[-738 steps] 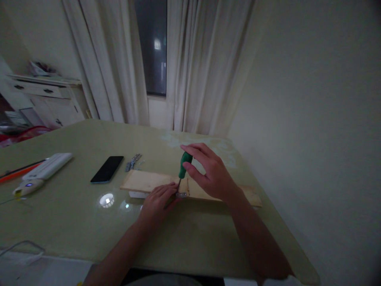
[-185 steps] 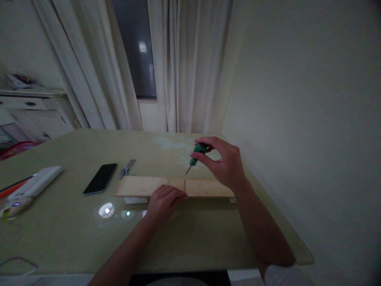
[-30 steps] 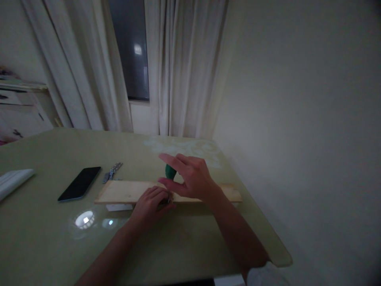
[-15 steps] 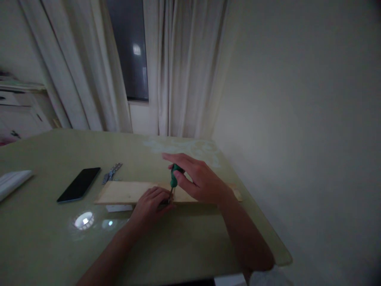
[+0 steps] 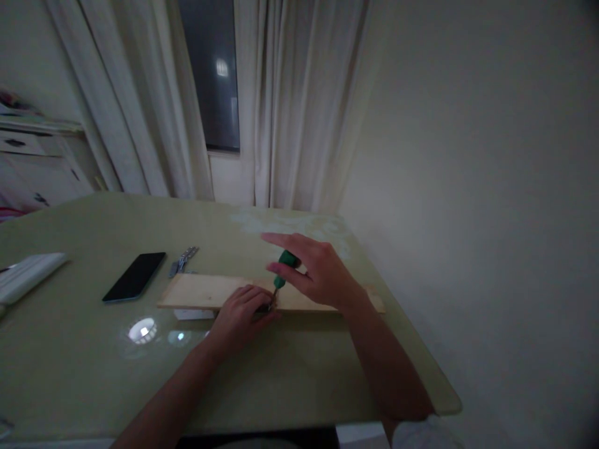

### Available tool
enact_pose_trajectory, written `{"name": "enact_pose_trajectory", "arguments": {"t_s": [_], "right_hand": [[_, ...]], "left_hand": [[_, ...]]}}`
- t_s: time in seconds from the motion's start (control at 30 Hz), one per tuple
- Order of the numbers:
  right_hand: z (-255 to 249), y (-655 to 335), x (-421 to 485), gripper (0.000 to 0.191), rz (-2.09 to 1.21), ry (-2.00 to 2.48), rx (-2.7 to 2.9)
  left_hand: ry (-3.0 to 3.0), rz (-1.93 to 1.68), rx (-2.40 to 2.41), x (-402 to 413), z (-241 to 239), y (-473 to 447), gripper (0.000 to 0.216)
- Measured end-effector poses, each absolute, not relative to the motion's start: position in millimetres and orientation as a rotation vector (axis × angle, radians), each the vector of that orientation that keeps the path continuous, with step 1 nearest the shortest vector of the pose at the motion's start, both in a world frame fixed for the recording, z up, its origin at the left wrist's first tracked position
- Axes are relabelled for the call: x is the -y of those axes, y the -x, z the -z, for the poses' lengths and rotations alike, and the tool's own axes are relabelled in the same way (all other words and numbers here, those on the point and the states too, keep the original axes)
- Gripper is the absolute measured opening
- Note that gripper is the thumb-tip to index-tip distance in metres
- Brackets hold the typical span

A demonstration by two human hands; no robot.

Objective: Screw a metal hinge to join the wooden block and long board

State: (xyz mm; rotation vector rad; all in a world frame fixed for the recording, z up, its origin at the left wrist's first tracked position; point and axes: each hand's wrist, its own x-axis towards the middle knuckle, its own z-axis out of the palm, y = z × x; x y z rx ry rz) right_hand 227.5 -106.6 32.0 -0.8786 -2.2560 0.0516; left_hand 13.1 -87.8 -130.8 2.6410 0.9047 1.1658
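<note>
A screwdriver (image 5: 286,259) with a green handle is in my right hand (image 5: 319,274), between thumb and palm, with the index finger stretched out past it. Its shaft slants down and left to the front edge of a light wooden board (image 5: 206,290). On that board lies my left hand (image 5: 241,312), fingers bent over the top and thumb along the front edge. Beside the screwdriver tip, under the left fingertips, a small dark piece shows; its kind is mostly hidden. The board rests raised on a white block (image 5: 194,314).
Silver metal hinges (image 5: 185,259) lie behind the board's left end. A black phone (image 5: 135,277) is left of them, and a white object (image 5: 32,274) sits farther left. The green table (image 5: 290,368) meets a wall at right; curtains (image 5: 309,112) hang behind.
The screwdriver handle leans more to the right, its tip staying at the board's front edge. My right hand has shifted slightly with it. The whole view has moved a little.
</note>
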Motion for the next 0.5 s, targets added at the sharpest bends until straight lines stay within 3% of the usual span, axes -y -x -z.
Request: {"name": "enact_pose_trajectory", "arguments": {"t_s": [0.07, 0.13, 0.23, 0.33, 0.4, 0.5], "right_hand": [[-23.6, -221.5, 98.5, 0.032, 0.205, 1.111, 2.079], [-21.0, -219.6, 95.1, 0.036, 0.241, 1.221, 2.012], [-33.7, -226.2, 109.5, 0.035, -0.129, 0.984, 2.177], [-46.6, -228.6, 129.7, 0.046, -0.517, 0.629, 2.374], [-43.2, -221.2, 129.9, 0.043, -0.398, 0.667, 2.421], [-26.2, -206.4, 110.2, 0.035, 0.054, 0.950, 2.126]], "left_hand": [[-2.641, -1.161, -0.904, 88.3, 130.4, -13.1, 0.017], [-2.642, -1.156, -0.902, 88.9, 130.1, -13.3, 0.018], [-2.646, -1.160, -0.909, 89.6, 130.2, -14.2, 0.017], [-2.673, -1.202, -0.932, 89.9, 131.1, -15.7, 0.015], [-2.685, -1.241, -0.947, 89.7, 131.8, -16.2, 0.014], [-2.678, -1.224, -0.942, 89.8, 131.2, -16.1, 0.014]]}}
